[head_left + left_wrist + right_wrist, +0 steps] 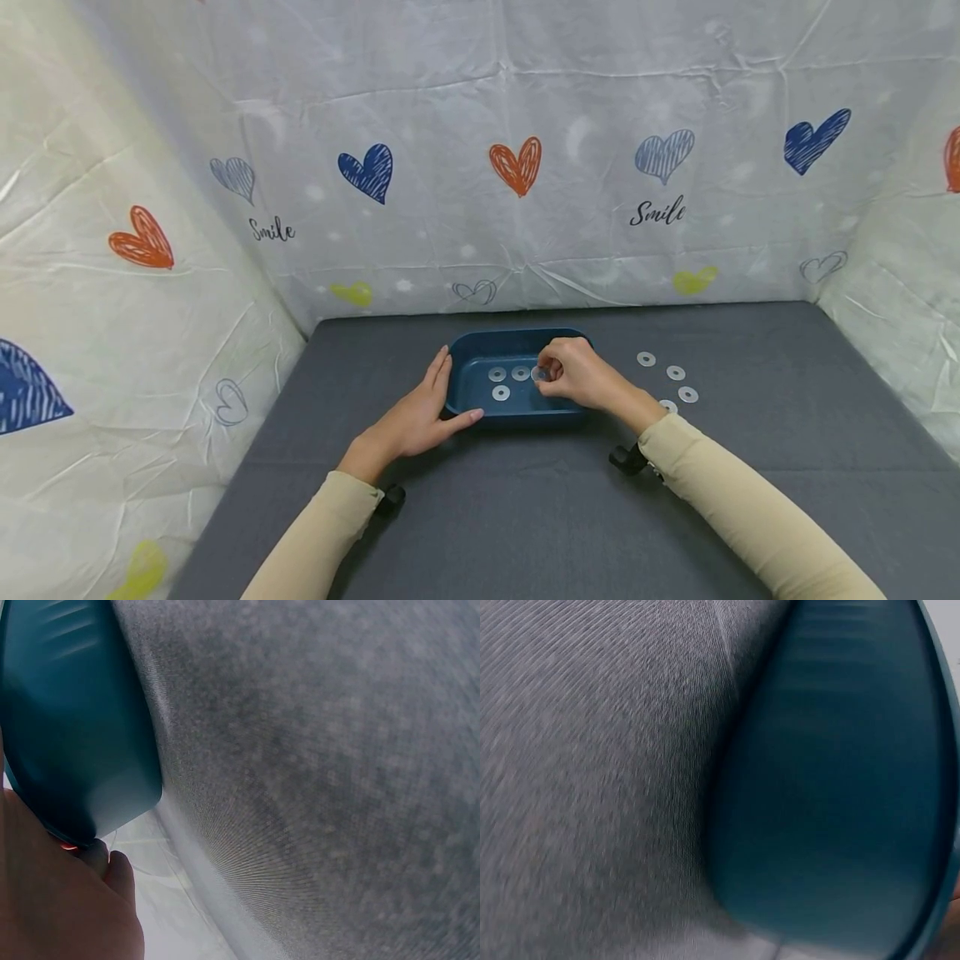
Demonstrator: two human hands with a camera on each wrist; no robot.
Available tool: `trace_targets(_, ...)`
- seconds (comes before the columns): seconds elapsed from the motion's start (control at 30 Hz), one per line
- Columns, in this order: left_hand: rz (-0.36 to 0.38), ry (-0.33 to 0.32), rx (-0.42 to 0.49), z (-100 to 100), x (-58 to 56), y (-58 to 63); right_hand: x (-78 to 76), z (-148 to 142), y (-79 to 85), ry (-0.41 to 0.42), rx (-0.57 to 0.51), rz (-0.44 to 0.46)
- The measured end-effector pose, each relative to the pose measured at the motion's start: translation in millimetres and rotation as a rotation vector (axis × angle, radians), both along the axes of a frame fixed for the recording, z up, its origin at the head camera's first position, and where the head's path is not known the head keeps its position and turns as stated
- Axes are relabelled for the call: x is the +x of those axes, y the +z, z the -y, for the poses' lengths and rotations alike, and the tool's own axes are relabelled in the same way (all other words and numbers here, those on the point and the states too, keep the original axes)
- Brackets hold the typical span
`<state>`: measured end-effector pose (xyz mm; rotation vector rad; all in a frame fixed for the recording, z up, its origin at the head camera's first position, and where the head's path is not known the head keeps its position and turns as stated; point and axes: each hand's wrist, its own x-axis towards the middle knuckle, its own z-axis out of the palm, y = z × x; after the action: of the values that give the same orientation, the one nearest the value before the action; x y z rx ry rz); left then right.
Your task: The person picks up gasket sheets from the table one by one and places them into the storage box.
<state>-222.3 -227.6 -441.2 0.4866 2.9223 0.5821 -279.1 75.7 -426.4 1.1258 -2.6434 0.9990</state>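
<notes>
A dark teal rectangular tray (517,422) stands on the table in front of me, its outer wall (82,727) large in the left wrist view. My left hand (411,421) rests against the tray's left end, fingers straight along the side and thumb at the front rim. Over the right half of the tray, my right hand (581,372) pinches a flat washer (536,374) between thumb and fingertips, partly hidden by them. Three more pale washers (500,392) lie on the tray floor to its left. In the right wrist view the tray wall (832,772) hides most of that hand.
Several loose washers (676,372) lie on the grey cloth-covered table (517,517) right of the tray; one (668,406) is partly covered by my right forearm. A white curtain (450,108) printed with hearts hangs behind the table and at both sides.
</notes>
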Motion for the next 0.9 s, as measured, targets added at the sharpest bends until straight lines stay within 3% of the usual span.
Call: trace_targets(0.9,0.016,0.009,-0.01,-1,0.7,0.8,-17.7,32,-13.4,0.103,0.161,0.045)
